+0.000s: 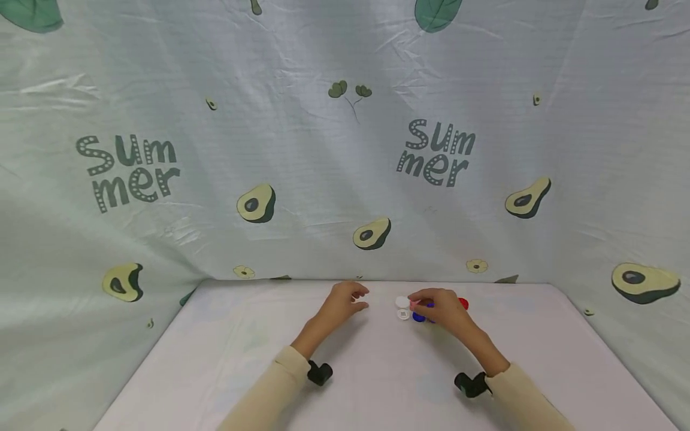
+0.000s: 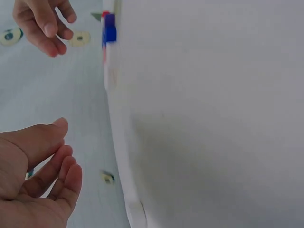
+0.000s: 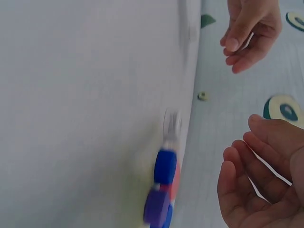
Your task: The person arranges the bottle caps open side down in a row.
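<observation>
A cluster of small round plastic pieces like bottle caps lies toward the back of the table. Two are whitish, a white cap (image 1: pixel 402 301) and a paler one (image 1: pixel 403 314) in front of it. Beside them are a pink cap (image 1: pixel 413 305), a blue cap (image 3: pixel 165 167), a purple cap (image 3: pixel 156 207) and a red cap (image 1: pixel 463 303). My right hand (image 1: pixel 439 306) hovers over the cluster and partly hides it; its loosely bent fingers hold nothing in the right wrist view. Left of the caps, my left hand (image 1: pixel 343 300) is raised, thumb and fingers apart and holding nothing.
The white-covered table (image 1: pixel 242 347) ends against a pale curtain (image 1: pixel 302 149) printed with avocados and lettering, which also hangs along both sides. Each wrist carries a black camera, one on the left (image 1: pixel 320 373) and one on the right (image 1: pixel 471 385).
</observation>
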Demonstrator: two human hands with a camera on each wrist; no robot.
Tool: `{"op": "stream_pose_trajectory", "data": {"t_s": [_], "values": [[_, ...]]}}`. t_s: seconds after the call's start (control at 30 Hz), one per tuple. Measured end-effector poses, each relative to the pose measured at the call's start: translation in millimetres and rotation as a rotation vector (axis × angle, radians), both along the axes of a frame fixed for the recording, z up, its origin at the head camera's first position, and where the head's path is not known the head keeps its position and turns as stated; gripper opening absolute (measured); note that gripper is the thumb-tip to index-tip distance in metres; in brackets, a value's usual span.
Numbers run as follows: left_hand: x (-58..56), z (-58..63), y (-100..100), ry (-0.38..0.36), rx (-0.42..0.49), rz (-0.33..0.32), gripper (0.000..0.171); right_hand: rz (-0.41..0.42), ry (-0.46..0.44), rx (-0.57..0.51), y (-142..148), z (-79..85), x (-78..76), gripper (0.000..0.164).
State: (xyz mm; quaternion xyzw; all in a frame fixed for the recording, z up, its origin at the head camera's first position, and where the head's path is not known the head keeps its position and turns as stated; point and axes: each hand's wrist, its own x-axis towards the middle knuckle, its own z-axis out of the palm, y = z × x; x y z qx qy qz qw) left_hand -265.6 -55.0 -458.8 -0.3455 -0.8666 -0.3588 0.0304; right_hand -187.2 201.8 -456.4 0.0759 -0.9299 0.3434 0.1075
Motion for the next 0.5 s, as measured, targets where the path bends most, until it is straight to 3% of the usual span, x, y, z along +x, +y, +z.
{"op": "stream_pose_trajectory", "data": {"t_s": [0.23,0.5], "values": [[-12.9,-6.0,-40,-0.014,-0.025,0.084,0.029,0.122,-0.024,-0.056,-38,-11.6,-24.6,0.026],[-21.3,-11.9,-64,-0.024,0.015,0.116,0.029,0.270,-0.019,-0.001,-80,-23.8,-63.1,0.032]]}}
